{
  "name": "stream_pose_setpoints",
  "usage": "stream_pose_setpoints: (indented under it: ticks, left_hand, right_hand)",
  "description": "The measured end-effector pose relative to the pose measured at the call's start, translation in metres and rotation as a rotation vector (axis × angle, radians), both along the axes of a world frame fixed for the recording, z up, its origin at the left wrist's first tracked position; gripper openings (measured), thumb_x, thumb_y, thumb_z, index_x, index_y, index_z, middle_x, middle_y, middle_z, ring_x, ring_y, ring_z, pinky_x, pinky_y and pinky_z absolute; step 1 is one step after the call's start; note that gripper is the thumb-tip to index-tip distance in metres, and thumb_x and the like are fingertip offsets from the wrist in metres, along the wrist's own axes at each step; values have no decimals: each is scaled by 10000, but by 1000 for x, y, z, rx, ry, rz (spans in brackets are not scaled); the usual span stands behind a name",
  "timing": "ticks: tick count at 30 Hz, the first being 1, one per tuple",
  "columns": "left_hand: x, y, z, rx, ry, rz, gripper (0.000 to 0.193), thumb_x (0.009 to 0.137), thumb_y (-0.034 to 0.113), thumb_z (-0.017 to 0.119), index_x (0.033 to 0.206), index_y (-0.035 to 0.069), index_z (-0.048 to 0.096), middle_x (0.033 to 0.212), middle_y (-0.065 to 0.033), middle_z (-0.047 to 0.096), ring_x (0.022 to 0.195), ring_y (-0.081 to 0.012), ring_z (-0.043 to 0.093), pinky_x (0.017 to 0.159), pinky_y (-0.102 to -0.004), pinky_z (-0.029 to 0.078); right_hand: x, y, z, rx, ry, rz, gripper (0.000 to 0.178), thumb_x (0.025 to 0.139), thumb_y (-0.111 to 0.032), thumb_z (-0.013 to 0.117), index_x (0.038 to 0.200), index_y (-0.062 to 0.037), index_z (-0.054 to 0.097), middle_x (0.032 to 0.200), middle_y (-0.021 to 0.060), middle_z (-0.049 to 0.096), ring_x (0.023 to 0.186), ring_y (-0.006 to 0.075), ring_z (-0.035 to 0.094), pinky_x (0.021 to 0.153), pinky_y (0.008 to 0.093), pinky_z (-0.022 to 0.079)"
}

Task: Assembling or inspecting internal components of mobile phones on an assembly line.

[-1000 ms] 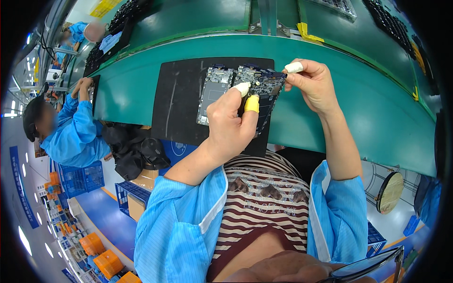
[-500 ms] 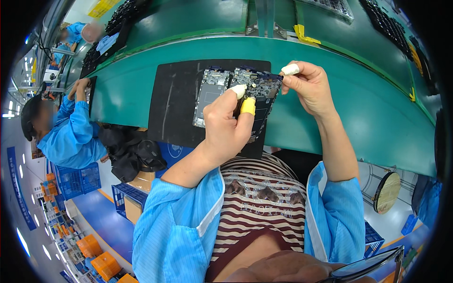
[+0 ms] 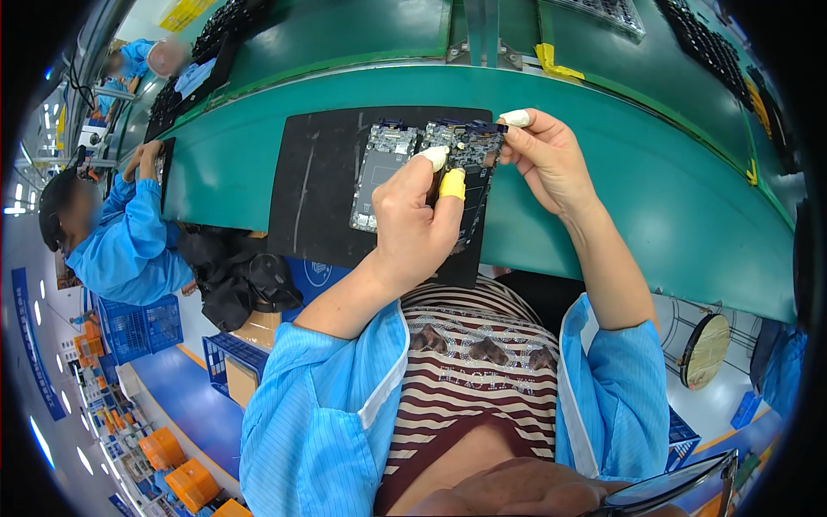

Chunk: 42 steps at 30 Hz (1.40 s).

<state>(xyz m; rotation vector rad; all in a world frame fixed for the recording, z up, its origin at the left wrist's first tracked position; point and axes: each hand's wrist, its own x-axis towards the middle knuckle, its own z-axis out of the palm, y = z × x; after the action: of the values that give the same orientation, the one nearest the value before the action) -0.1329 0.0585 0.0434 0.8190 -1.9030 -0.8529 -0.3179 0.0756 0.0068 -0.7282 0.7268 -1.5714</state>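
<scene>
1. Two hands: left hand point(image 3: 412, 215), fingertips on the right circuit board point(image 3: 476, 158), whether pinching I cannot tell; right hand point(image 3: 551, 162), its grip pinching that board's far right corner.
2. Two boards: the left circuit board point(image 3: 381, 175) lies beside it, both over one black mat point(image 3: 314, 189).
3. One green tabletop point(image 3: 663, 189) extends right beyond the mat's edge.

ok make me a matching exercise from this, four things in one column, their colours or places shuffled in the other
1. left hand
2. right hand
3. mat
4. workbench

A. green
B. at the right circuit board's upper right corner
C. wears a yellow finger cover
D. black

Pairs: 1-C, 2-B, 3-D, 4-A
</scene>
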Motion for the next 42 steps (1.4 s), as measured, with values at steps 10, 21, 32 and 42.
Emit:
stream_pose_setpoints:
  ticks: [10,21,32,42]
  left_hand:
    - [-2,0,-1,-31,7,-6,102,733,-55,585,710,-28,489,552,-95,449,435,-149,398,406,-300,310]
    - [3,-4,-2,78,0,-51,96,746,-51,566,706,-33,480,522,-43,403,464,-60,358,403,-258,263]
    - [3,-9,1,323,196,-104,47,800,-68,513,816,-37,545,697,27,537,572,20,393,457,-172,301]
    - [3,-12,-12,171,133,-50,115,773,-56,566,697,-24,487,551,21,428,491,-7,337,409,-217,261]
  right_hand:
    - [-10,0,1,-97,174,-7,115,830,-50,634,922,18,631,767,58,627,650,104,577,617,231,494]
    - [-15,-3,-9,-104,258,28,118,817,-34,640,924,16,635,752,50,624,640,100,575,604,232,493]
    - [-16,-1,-1,-42,159,66,168,835,-62,627,986,11,644,770,59,634,674,112,598,644,243,512]
    - [-17,0,2,-55,174,70,154,826,-54,637,962,16,648,788,64,640,673,114,601,640,243,518]
